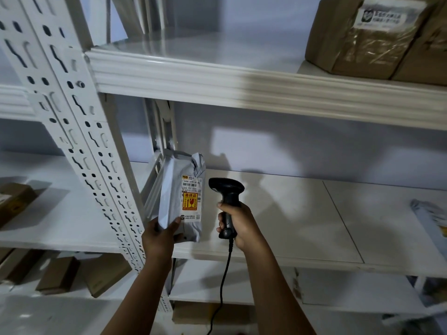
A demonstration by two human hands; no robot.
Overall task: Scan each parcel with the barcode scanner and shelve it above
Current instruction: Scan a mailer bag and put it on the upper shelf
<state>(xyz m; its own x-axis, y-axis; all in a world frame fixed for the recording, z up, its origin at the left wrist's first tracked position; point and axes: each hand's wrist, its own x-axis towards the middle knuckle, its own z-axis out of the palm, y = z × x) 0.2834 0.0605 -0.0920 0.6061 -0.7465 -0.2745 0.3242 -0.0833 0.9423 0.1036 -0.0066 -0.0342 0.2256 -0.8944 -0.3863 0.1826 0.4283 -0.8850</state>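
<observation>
Just right of the perforated shelf post [96, 165], the left hand [160, 235] grips the bottom of the grey parcel [180, 197], held upright over the middle shelf's [314, 213] front edge. Near it, the right hand's [239, 223] fingers wrap the barcode scanner [227, 199], its head facing the label. Above, white upper shelf [217, 76] board shows from the post to the cardboard boxes [362, 37].
</observation>
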